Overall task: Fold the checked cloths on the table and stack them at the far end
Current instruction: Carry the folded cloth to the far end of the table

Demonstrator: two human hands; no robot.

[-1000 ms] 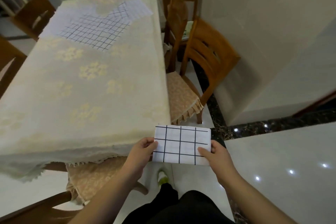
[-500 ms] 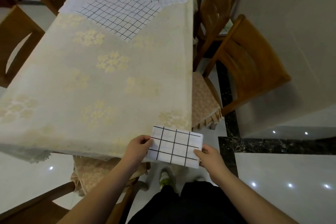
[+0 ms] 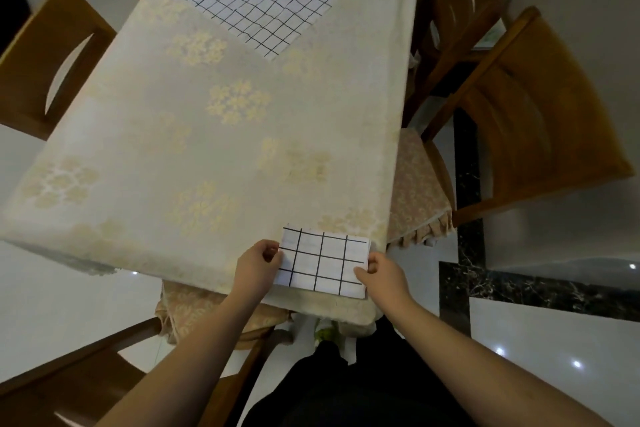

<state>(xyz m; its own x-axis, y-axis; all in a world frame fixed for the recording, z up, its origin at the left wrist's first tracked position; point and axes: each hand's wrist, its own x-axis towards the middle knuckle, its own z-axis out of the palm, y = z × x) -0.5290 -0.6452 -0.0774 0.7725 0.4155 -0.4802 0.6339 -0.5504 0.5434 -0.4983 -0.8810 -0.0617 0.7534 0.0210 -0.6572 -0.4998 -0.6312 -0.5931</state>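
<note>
Both hands (image 3: 258,265) (image 3: 386,276) gripping one folded cloth (image 3: 323,262); three unfolded cloths (image 3: 263,3).

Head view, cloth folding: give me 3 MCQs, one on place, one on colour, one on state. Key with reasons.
1. Where is the folded cloth?
A. At the table's near right corner
B. On a chair seat
C. At the far end of the table

2. What colour are the lines on the folded cloth?
A. Red
B. Dark, near black
C. Green

3. How is the folded cloth being handled?
A. It lies untouched
B. One hand lifts it high
C. Both hands hold its short ends

Key:
1 A: it sits over the near right corner of the table, while the unfolded cloths lie at the far end.
2 B: a dark grid on white fabric.
3 C: the left hand grips its left end and the right hand its right end.
</note>
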